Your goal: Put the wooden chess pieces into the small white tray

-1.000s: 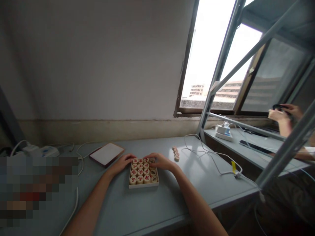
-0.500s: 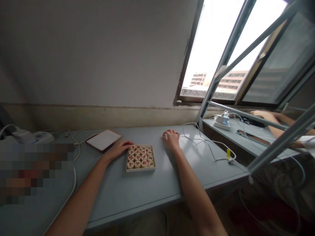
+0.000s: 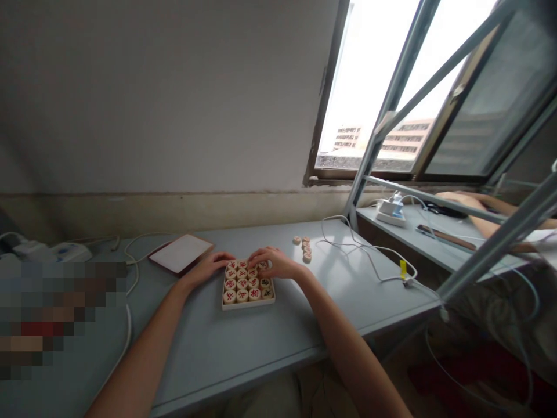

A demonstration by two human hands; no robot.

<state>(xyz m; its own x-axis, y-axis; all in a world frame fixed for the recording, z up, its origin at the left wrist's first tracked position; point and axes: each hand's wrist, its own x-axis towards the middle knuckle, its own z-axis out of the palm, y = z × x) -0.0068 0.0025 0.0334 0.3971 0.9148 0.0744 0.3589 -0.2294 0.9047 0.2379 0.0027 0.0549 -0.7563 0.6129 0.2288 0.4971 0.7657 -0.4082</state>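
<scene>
The open box (image 3: 248, 305) of round pieces (image 3: 242, 284) is set on the desk (image 3: 209, 348), its far left corner met by the bent left hand (image 3: 219, 263), whose grip cannot be told. The right hand (image 3: 275, 262) is curled over the far right pieces, any pinch hidden; neighbouring ones could be tipped, or the box skewed, if an edge is snagged.

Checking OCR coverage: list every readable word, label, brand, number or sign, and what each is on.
Nothing reads with certainty.
Round cream discs in the shallow white rectangular box: red or black characters, too small and blurred to quote.
Loose round pale discs on the grey desk: too blurred to read.
Yellow rectangular cable tag: no legible text.
</scene>
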